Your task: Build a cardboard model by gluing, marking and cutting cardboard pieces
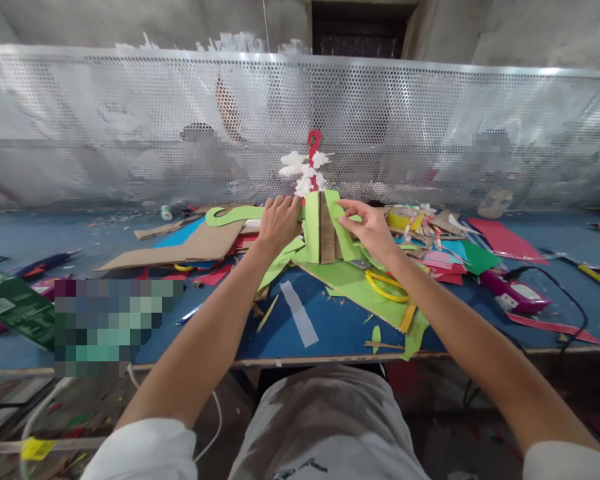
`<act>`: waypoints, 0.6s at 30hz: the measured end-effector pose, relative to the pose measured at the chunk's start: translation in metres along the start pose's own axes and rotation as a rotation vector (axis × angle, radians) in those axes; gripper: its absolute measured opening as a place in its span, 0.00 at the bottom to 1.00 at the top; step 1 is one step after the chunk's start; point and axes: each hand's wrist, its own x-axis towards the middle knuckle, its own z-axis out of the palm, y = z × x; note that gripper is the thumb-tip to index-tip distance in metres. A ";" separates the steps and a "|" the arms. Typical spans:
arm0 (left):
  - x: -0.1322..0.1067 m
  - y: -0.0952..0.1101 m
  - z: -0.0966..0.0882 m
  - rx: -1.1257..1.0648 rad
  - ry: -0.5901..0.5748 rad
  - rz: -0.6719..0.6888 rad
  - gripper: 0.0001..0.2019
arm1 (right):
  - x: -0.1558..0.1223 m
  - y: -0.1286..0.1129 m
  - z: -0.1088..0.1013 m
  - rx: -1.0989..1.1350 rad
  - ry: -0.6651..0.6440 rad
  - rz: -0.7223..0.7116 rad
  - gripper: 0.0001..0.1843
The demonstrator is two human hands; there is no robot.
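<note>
A small cardboard cone (pixel 326 230) clad in green paper strips stands upright on the blue table (pixel 340 327). White cotton tufts (pixel 304 172) and a red paper shape (pixel 313 141) rise from its top. My left hand (pixel 279 222) is wrapped round the cone's left side, fingers closed on it. My right hand (pixel 370 229) pinches a green strip (pixel 343 223) on the cone's right side between thumb and forefinger. A large green sheet (pixel 353 283) lies under the cone.
Yellow-handled scissors (pixel 386 287) lie on the green sheet. A magenta glue gun (pixel 515 293) with a black cord sits at the right. Cardboard pieces (pixel 190 248), coloured paper scraps and a white strip (pixel 300 313) litter the table. A perforated metal screen (pixel 130 127) closes the far edge.
</note>
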 end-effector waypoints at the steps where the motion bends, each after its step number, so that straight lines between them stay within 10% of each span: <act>1: 0.000 0.000 0.000 0.004 -0.002 -0.003 0.22 | 0.000 0.000 0.000 -0.009 -0.003 0.004 0.30; 18: 0.001 0.005 -0.005 -0.033 0.031 0.008 0.19 | -0.003 -0.010 0.005 -0.046 -0.004 0.036 0.32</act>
